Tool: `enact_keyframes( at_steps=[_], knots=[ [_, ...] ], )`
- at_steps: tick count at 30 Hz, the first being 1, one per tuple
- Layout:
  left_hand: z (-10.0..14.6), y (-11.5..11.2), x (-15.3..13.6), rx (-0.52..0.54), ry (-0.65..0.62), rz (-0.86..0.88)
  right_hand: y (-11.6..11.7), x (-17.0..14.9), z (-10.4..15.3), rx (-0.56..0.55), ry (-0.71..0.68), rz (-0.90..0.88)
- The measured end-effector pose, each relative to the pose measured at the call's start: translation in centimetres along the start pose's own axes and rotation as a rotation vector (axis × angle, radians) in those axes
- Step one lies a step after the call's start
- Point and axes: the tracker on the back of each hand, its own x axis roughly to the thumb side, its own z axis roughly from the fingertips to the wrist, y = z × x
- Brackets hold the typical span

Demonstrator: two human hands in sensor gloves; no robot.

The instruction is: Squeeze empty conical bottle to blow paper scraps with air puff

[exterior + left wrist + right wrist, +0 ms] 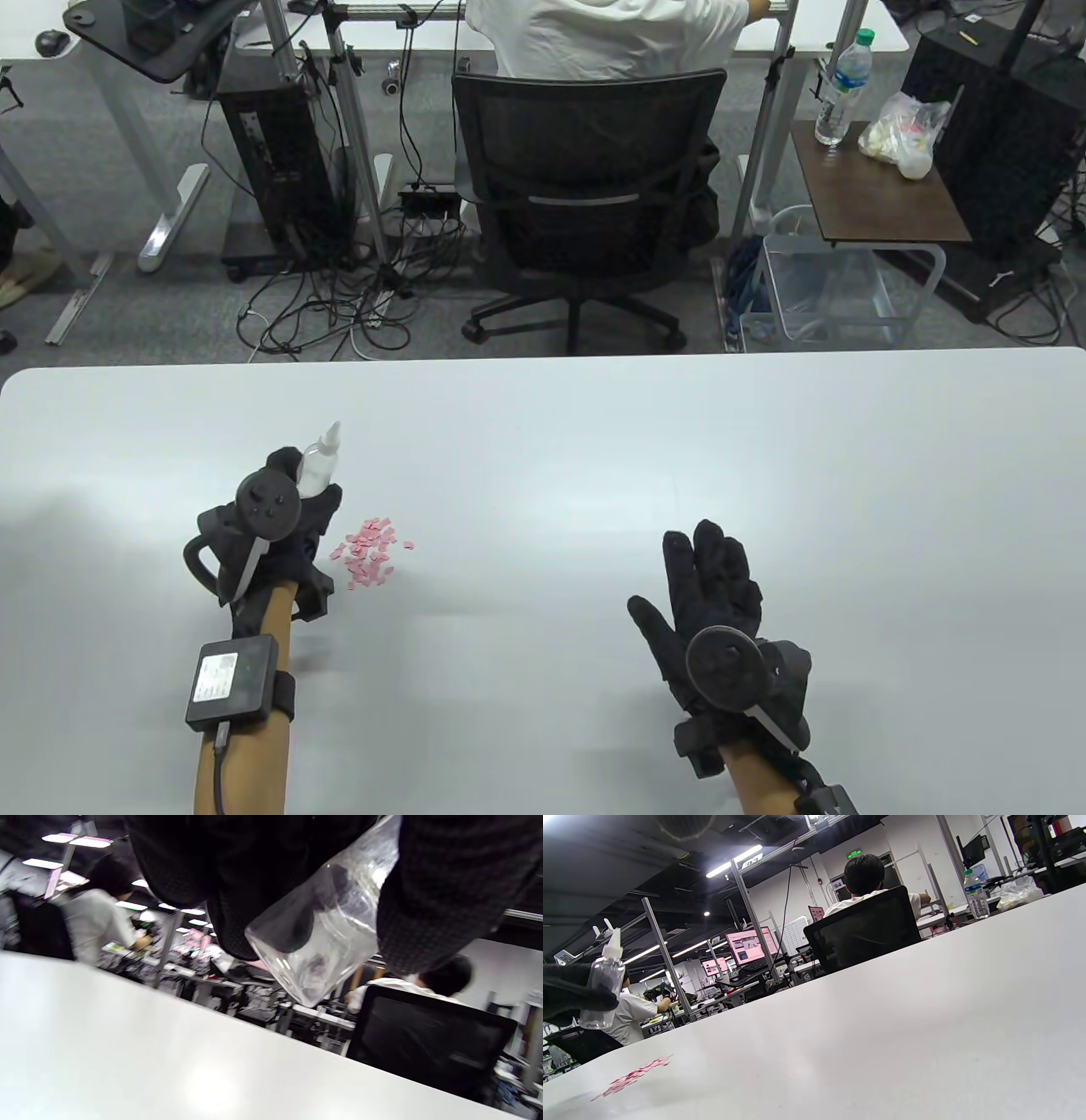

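Note:
My left hand point(293, 501) grips a clear empty conical bottle point(319, 459) with a white nozzle, held upright above the white table point(594, 441). The bottle's base shows between my gloved fingers point(445, 891) in the left wrist view point(322, 942), and in the right wrist view point(604, 984) it hangs clear of the table. A small pile of pink paper scraps point(371, 552) lies on the table just right of that hand; it also shows in the right wrist view point(634, 1077). My right hand point(708, 586) rests flat on the table at the right, fingers spread, holding nothing.
The table's far edge runs across the middle of the table view. Beyond it stand a black office chair point(585, 212) with a seated person, desk legs, cables and a side table with a water bottle point(842, 85).

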Motion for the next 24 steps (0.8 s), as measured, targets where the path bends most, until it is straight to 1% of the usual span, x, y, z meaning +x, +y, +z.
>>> enact_keyframes(
  at_steps=[2,3,4,8,10,13,15,17,19,22,24],
  knots=[
    [1.9,0.8,2.5,-0.018,-0.098,-0.040,0.2,0.1,0.0,0.000,-0.005,-0.010],
    [2.7,1.1,3.4,-0.028,-0.127,-0.046,0.2,0.1,0.0,0.008,-0.009,-0.018],
    [4.1,1.2,5.0,-0.042,-0.185,-0.051,0.3,0.2,0.1,0.013,-0.017,-0.036],
    [8.3,1.1,9.7,-0.066,-0.350,-0.136,-0.2,0.1,0.0,-0.012,-0.048,-0.099],
    [10.5,0.7,11.8,-0.081,-0.417,-0.170,-0.5,0.1,0.0,0.004,-0.047,-0.173],
    [12.5,0.3,13.5,-0.159,-0.467,-0.151,-0.2,0.4,0.1,0.025,-0.046,-0.270],
    [13.7,0.1,14.4,-0.182,-0.496,-0.144,0.2,0.8,0.2,0.049,-0.057,-0.319],
    [15.2,-0.1,15.3,-0.168,-0.544,-0.173,1.1,1.6,0.2,0.096,-0.069,-0.377],
    [16.2,-0.4,15.7,-0.152,-0.580,-0.193,1.6,2.1,0.3,0.107,-0.068,-0.404],
    [17.2,-0.7,16.0,-0.134,-0.604,-0.206,2.0,2.7,0.3,0.120,-0.075,-0.419],
    [17.4,-0.6,16.0,-0.109,-0.616,-0.213,1.9,2.8,0.2,0.115,-0.058,-0.382]
  ],
)
